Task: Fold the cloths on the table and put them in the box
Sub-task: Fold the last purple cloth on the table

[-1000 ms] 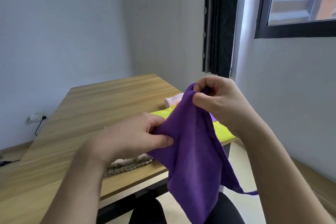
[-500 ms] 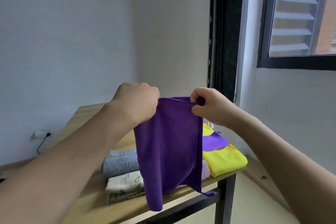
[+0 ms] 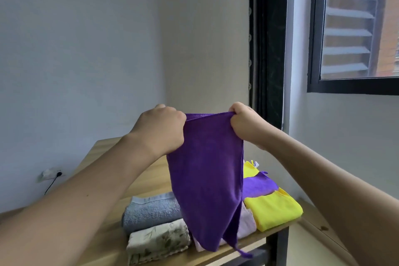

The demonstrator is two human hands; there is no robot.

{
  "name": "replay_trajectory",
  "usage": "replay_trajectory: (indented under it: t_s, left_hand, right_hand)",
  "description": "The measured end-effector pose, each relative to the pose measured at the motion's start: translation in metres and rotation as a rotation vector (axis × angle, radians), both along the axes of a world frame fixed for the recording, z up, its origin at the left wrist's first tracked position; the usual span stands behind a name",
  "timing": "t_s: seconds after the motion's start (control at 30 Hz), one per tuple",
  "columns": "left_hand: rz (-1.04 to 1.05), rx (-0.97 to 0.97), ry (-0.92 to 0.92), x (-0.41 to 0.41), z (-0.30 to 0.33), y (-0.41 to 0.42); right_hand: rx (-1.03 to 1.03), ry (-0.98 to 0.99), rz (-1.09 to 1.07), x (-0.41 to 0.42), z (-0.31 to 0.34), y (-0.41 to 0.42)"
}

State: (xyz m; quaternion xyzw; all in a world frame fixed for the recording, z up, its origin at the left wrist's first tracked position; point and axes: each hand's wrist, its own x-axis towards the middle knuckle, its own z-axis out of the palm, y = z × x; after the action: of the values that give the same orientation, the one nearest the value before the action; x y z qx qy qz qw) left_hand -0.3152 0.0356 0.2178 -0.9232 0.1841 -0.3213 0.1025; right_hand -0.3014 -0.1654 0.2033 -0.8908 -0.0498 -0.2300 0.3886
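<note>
A purple cloth [image 3: 207, 181] hangs in the air above the wooden table [image 3: 149, 181]. My left hand [image 3: 160, 129] grips its top left corner and my right hand [image 3: 246, 124] grips its top right corner, with the top edge stretched between them. Behind and below it lie a folded grey towel [image 3: 151, 211], a folded leaf-print cloth [image 3: 157, 242], a pale pink cloth [image 3: 246, 222], a yellow cloth [image 3: 274, 209] and a second purple cloth [image 3: 259, 185]. No box is in view.
The table's right end and dark leg [image 3: 276, 244] stand close to the wall under a window [image 3: 354, 26]. A dark curtain [image 3: 267, 49] hangs behind my right hand. A wall socket with a cable [image 3: 53, 174] sits low on the left wall.
Both hands have lifted the purple cloth higher and moved apart, pulling its top edge taut. The view has tilted up, and more of the folded cloths on the table shows.
</note>
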Motion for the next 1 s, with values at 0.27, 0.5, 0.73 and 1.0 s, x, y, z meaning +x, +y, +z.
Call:
replay_trajectory:
  t_s: [0.27,0.5,0.73,1.0]
  left_hand:
    - [-0.018,-0.016,-0.172,0.004,0.005,0.003]
    - [0.046,-0.090,-0.065,0.011,0.012,0.016]
    - [-0.020,-0.315,0.041,0.003,0.027,0.017]
    - [-0.026,-0.333,0.157,0.003,0.033,0.030]
  right_hand:
    - [-0.105,-0.010,0.153,-0.007,0.005,0.003]
    - [-0.407,-0.258,0.168,-0.003,0.002,-0.009]
    - [-0.289,-0.285,0.061,0.001,0.004,0.011]
    - [-0.373,-0.234,0.093,0.002,0.006,0.018]
